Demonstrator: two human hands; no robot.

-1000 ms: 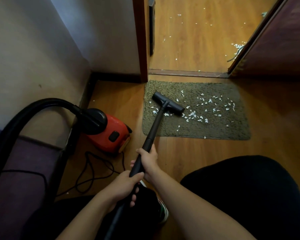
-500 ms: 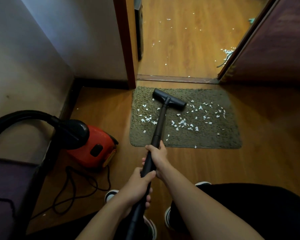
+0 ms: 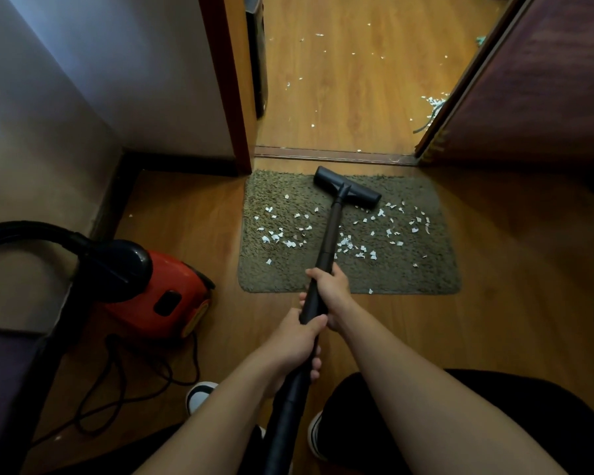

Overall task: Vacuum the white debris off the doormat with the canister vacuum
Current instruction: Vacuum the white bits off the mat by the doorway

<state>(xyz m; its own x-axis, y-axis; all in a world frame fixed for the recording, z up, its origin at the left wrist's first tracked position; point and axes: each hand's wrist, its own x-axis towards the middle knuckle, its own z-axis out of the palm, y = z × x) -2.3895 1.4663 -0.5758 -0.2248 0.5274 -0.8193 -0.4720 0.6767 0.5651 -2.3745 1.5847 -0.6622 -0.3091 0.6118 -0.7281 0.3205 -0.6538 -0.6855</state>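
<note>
An olive doormat (image 3: 408,272) lies on the wood floor before a doorway, strewn with white debris (image 3: 282,236) across its middle. The black vacuum wand (image 3: 330,234) runs from my hands to its floor head (image 3: 347,189), which rests on the mat's far edge. My right hand (image 3: 331,293) grips the wand further forward, over the mat's near edge. My left hand (image 3: 297,341) grips it just behind. The red canister vacuum (image 3: 162,296) sits on the floor to the left, its black hose (image 3: 31,231) arching off to the left.
A black power cord (image 3: 124,389) loops on the floor near the canister. Walls and a dark skirting close the left corner. A door frame (image 3: 227,84) and an open door (image 3: 542,73) flank the doorway; more white scraps (image 3: 432,102) lie beyond. My shoes (image 3: 199,394) stand below.
The floor head has slid away from me, from the mat's left middle to its far edge. My view has come closer and shifted over the mat. Both hands keep their grip.
</note>
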